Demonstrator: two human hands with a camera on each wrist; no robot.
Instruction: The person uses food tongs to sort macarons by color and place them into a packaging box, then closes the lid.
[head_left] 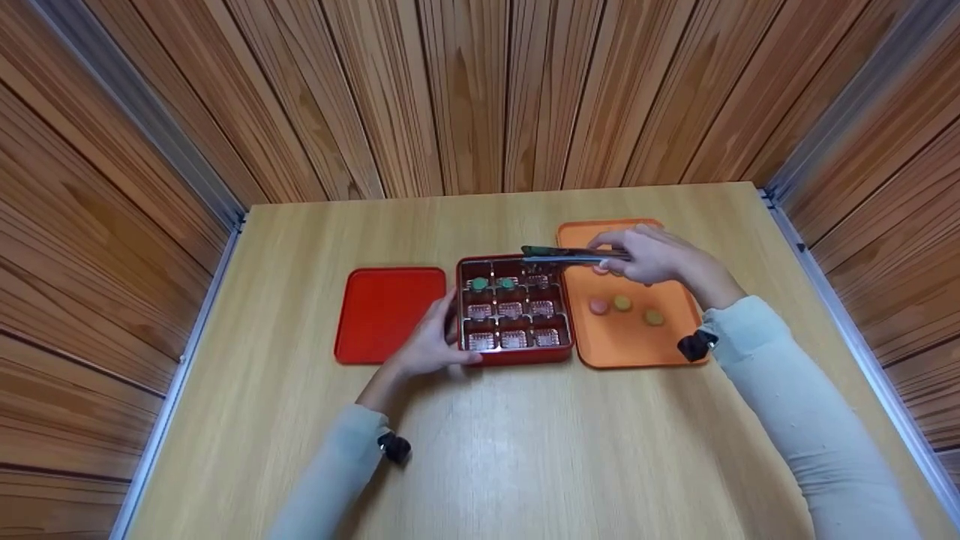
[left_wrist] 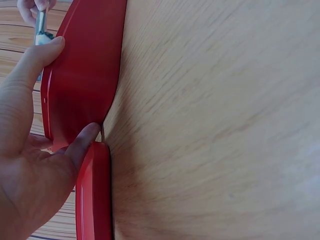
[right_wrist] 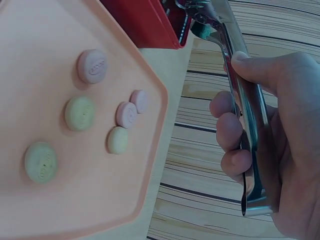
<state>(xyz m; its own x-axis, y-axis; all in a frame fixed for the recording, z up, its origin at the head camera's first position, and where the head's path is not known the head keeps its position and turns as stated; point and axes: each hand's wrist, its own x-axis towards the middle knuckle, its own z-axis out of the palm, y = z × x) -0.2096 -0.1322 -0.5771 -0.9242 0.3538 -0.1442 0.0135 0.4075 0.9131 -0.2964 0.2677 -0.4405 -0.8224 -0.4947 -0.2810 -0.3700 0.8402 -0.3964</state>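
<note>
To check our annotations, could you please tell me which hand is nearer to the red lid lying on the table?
Left. The left hand rests between the red lid and the red box, touching both; the right hand holds tongs beyond the box.

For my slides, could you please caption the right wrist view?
Right hand gripping metal tongs beside an orange tray of six round sweets.

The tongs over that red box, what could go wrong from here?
1. The tongs hold a green piece at their tips over the red compartment box; a loosened squeeze by the right hand might drop it outside a cell.
2. The left hand only rests against the box's side, so a nudge could slide it toward the red lid.
3. The right sleeve hangs over the orange tray and may brush its round sweets.
</note>
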